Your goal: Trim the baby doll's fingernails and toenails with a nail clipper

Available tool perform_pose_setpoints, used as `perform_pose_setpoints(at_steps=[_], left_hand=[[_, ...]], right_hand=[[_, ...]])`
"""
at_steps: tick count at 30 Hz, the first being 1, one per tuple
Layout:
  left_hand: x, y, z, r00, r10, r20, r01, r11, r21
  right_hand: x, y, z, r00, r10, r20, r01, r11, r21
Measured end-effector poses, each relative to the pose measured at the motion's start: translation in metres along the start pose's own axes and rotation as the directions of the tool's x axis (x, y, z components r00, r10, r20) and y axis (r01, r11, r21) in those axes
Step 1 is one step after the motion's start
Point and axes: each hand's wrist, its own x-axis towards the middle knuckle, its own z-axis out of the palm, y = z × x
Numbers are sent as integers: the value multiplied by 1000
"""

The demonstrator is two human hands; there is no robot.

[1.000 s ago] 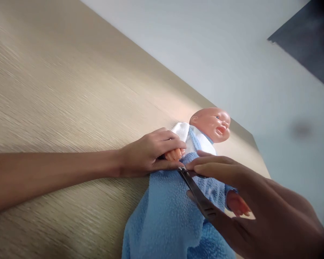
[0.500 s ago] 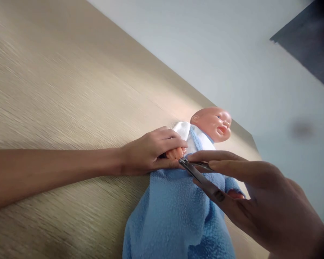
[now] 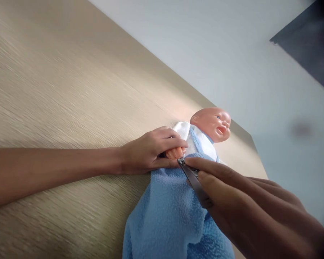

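Note:
A baby doll [image 3: 212,124] in a white and blue fleece outfit [image 3: 167,212] lies on its back on the wooden table. My left hand [image 3: 158,149] is closed around the doll's hand [image 3: 175,153], whose orange-pink fingers show between my thumb and forefinger. Between the fingers of my right hand [image 3: 232,190] is a metal nail clipper [image 3: 196,185]. Its jaws are at the doll's fingertips, close to my left thumb; whether they touch cannot be made out. My right hand covers the doll's other arm.
The wood-grain table [image 3: 70,90] stretches to the left and behind the doll, its far edge running diagonally just past the doll's head. Beyond it lies a pale surface [image 3: 205,46], with a dark grey panel [image 3: 310,46] at the upper right.
My right hand has turned and dropped lower, tilting the clipper more steeply, and now hides the doll's other hand. The clipper's jaws have shifted slightly left. My left hand keeps its hold.

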Motion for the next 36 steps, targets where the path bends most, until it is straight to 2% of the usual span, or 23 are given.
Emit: perform_pose_setpoints(at_steps=[3,12,19,24,29,36], left_hand=[[1,1,0,1000,-6,0,6,1000,-3],[0,0,1,1000,2,-13,-2,1000,0],[1,1,2,1000,-6,-23,6,1000,4],[0,0,2,1000,7,-21,-7,1000,4],[1,1,1,1000,4,-11,-4,1000,11],[1,-1,3,1000,16,-2,-16,998,56]], right_hand=[[1,-5,0,997,-70,-21,69,997,-47],[5,-12,4,999,-32,-18,30,995,-90],[1,-20,18,996,-13,-84,0,988,-151],[4,-28,16,993,14,-113,-31,987,-155],[5,-20,9,997,-12,-76,5,997,-81],[2,7,9,993,-85,-77,86,996,17]])
